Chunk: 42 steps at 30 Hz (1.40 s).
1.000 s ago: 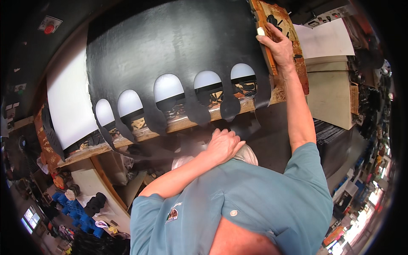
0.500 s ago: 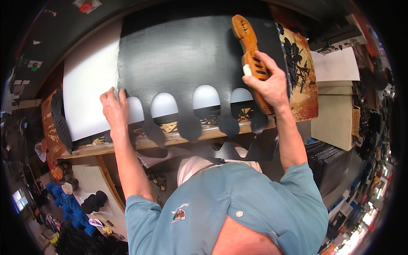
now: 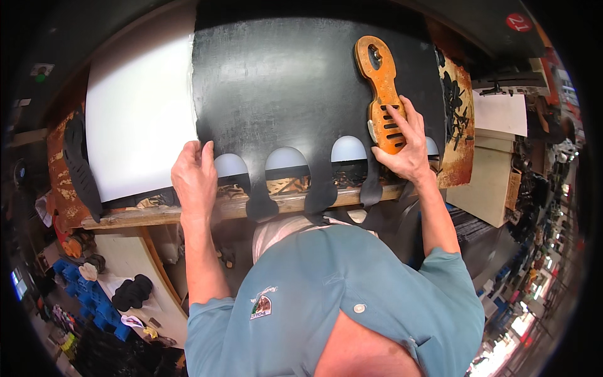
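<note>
A large black sheet (image 3: 276, 81) covers the middle of the work surface, its front edge cut into rounded gaps with narrow tongues hanging over the wooden edge. My right hand (image 3: 405, 151) grips the lower end of an orange sole-shaped cutting die (image 3: 382, 88), thumb at its left side and fingers over its slotted part. The die stands out over the right part of the sheet; I cannot tell whether it touches it. At the sheet's left edge, my left hand (image 3: 195, 179) is closed, its fingertips on the margin beside the white board (image 3: 138, 107).
Black scraps (image 3: 455, 100) lie on the rusty plate at the right, and a slotted black piece (image 3: 80, 163) at the left end. A wooden rail (image 3: 138, 218) runs along the front. A dark machine part with a red round label (image 3: 519, 23) overhangs the far right.
The black sheet has shifted right over the white board, my left hand moving with its edge. The orange die has turned more upright and shows more of its flat face. The view has shifted slightly.
</note>
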{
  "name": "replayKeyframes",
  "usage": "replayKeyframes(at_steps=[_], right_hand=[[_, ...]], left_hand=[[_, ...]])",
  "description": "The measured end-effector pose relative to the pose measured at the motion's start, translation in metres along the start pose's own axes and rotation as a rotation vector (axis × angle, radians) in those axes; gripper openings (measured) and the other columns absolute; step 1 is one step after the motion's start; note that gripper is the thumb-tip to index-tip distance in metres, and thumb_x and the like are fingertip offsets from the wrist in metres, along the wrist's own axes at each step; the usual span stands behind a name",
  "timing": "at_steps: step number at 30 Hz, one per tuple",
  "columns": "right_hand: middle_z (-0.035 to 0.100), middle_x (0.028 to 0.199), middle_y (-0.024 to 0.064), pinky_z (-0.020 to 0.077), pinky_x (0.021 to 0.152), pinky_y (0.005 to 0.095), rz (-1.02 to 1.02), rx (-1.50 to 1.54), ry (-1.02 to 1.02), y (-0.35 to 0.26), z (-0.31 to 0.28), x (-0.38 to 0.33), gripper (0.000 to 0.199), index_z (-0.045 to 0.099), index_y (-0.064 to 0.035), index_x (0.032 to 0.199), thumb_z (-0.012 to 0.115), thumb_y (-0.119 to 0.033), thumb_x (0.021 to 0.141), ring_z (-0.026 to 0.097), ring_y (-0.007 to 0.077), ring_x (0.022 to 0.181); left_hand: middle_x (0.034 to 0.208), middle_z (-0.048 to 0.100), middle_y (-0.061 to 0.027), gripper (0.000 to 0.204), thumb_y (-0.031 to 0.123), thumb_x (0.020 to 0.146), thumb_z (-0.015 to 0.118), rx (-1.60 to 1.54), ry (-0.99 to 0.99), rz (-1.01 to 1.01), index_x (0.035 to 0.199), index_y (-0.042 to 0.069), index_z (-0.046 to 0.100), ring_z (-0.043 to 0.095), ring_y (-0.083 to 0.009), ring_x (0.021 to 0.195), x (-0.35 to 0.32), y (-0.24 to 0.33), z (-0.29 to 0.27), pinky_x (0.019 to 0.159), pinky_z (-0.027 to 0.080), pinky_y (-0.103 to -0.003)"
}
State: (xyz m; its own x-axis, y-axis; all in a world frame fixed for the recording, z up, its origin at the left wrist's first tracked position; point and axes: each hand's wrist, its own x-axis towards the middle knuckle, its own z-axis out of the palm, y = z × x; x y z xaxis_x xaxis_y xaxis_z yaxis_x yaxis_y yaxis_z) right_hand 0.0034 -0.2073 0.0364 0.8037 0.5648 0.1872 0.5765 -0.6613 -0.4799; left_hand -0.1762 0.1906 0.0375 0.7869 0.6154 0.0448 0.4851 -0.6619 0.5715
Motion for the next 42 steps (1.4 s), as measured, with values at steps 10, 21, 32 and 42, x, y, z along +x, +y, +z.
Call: replayKeyframes(at_steps=[10,21,32,42], right_hand=[[0.049,0.153,0.0343,0.0484,0.113,0.0513,-0.150,0.379,0.054,-0.120,0.052,0.081,0.089,0.068,0.0007,0.141,0.088,-0.030,0.060,0.055,0.0476,0.132],[0.040,0.148,0.0441,0.0459,0.107,0.0632,-0.093,0.207,0.076,-0.217,0.157,0.154,0.078,0.067,-0.0016,0.137,0.084,-0.027,0.066,0.046,0.0588,0.127],[0.029,0.157,0.0456,0.0406,0.114,0.0654,-0.183,0.156,0.023,-0.211,0.156,0.150,0.092,0.058,-0.0034,0.150,0.089,-0.030,0.068,0.039,0.0617,0.139],[0.043,0.161,0.0365,0.0408,0.120,0.0592,-0.344,0.374,0.121,-0.182,0.159,0.117,0.085,0.062,-0.0005,0.146,0.085,-0.017,0.066,0.040,0.0584,0.149]], left_hand=[[0.104,0.073,-0.0152,0.021,-0.003,0.095,0.073,-0.086,0.293,0.365,0.115,0.003,0.076,0.072,-0.0293,0.092,0.048,-0.020,0.034,0.078,0.060,-0.039],[0.099,0.074,-0.0147,0.018,-0.007,0.091,0.074,-0.310,0.278,0.230,0.107,0.001,0.077,0.072,-0.0310,0.092,0.047,-0.018,0.030,0.080,0.059,-0.040],[0.102,0.075,-0.0150,0.020,-0.009,0.091,0.072,-0.338,0.273,0.235,0.109,0.000,0.076,0.072,-0.0317,0.092,0.047,-0.020,0.028,0.080,0.059,-0.040],[0.109,0.077,-0.0154,0.020,-0.010,0.094,0.068,-0.340,0.319,0.241,0.111,-0.001,0.075,0.074,-0.0321,0.101,0.031,-0.023,0.029,0.088,0.060,-0.041]])
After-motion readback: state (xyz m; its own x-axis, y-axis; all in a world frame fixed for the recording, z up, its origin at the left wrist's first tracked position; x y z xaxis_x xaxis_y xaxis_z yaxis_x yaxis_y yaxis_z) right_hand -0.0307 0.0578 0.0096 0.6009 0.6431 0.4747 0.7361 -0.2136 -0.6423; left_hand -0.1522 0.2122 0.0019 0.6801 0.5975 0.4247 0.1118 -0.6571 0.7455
